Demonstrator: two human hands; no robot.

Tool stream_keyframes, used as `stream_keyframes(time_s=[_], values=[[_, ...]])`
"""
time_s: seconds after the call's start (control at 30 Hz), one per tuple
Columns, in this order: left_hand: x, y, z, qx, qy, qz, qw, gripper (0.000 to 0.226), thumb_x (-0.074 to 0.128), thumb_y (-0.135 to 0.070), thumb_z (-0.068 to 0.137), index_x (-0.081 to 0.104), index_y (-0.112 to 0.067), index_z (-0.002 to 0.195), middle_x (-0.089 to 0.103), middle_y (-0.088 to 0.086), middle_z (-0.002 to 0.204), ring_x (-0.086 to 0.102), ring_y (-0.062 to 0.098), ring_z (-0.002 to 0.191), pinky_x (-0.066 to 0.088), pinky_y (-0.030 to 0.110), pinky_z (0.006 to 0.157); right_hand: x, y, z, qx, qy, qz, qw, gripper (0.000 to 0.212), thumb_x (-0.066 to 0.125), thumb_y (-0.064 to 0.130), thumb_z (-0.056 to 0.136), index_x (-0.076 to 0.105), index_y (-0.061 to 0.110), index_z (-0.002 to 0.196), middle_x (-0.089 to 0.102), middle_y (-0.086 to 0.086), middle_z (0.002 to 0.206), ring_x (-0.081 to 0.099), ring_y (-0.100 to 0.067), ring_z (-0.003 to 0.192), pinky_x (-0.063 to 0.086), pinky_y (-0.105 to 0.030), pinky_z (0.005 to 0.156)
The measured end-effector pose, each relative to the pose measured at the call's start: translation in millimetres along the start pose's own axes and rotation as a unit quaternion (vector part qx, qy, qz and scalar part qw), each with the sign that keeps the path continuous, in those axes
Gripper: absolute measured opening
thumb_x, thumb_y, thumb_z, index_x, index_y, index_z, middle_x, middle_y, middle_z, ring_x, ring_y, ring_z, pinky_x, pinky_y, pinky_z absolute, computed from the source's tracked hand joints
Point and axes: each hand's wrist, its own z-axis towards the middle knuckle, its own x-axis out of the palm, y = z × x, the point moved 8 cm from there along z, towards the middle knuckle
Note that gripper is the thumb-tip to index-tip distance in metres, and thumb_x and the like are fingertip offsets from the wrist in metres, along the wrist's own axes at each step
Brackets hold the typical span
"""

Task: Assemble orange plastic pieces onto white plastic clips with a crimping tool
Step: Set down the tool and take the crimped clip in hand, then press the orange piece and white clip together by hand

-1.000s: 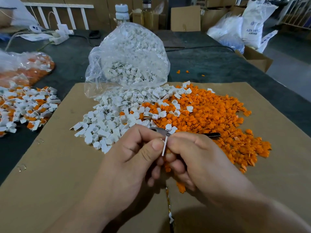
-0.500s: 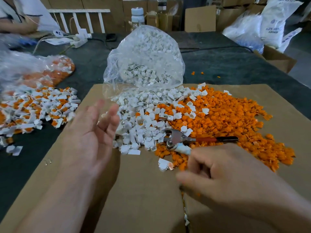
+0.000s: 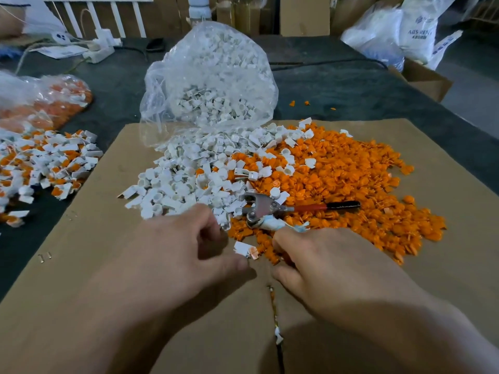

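At the left edge of the table, a heap of joined white-and-orange pieces is spread, and a clear bag of orange parts is seen behind it. A cardboard sheet is laid over the table's near middle. At the sheet's far edge a clear bag of white clips is slumped, and loose white clips are heaped just in front of it. The left hand is placed at the near rim of that heap with its fingers curled under. Whether its grip is closed on a clip cannot be told. A single white-and-orange piece is lying on the cardboard between the two hands. The crimping tool is laid flat where the white heap meets the orange pieces, with its red-and-black handle pointed toward the right edge. The right hand is set just on the near side of the tool, with its fingertips tucked among orange pieces. Its grip cannot be made out.
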Motion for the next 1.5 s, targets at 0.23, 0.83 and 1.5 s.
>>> stream_keyframes(time_s=[0.23,0.83,1.5], values=[[7.2,-32.4,-3.1,0.103,-0.052,0.067,0.991,0.037,0.04,-0.079,0.068,0.039,-0.049,0.09,0.046,-0.026,0.08,0.046,-0.003,0.068,0.029,0.013,0.052,-2.2,7.3,-0.9,-0.021,0.022,0.017,0.999,0.015,0.044,0.043,0.099,0.042,0.029,0.094,0.046,0.006,0.094,0.048,-0.018,0.087,0.039,-0.031,0.067],[30.7,-27.5,5.4,0.015,-0.001,-0.565,0.825,0.005,0.071,-0.029,0.089,0.071,-0.024,0.089,0.068,0.008,0.068,0.058,0.019,0.05,0.05,0.034,0.051,-17.3,-25.1,4.0,0.034,-0.165,0.417,0.893,0.017,0.063,0.013,0.092,0.067,0.03,0.089,0.064,0.004,0.078,0.066,-0.014,0.064,0.058,-0.03,0.057],[35.9,-39.8,9.9,-0.002,0.133,-0.759,0.637,0.011,0.07,-0.012,0.075,0.076,-0.013,0.084,0.069,0.018,0.081,0.064,0.019,0.058,0.048,0.022,0.04,-3.8,-21.3,16.0,0.017,-0.06,0.764,0.642,0.018,0.076,0.024,0.078,0.071,0.013,0.091,0.062,-0.008,0.07,0.062,-0.018,0.051,0.051,-0.025,0.043]])
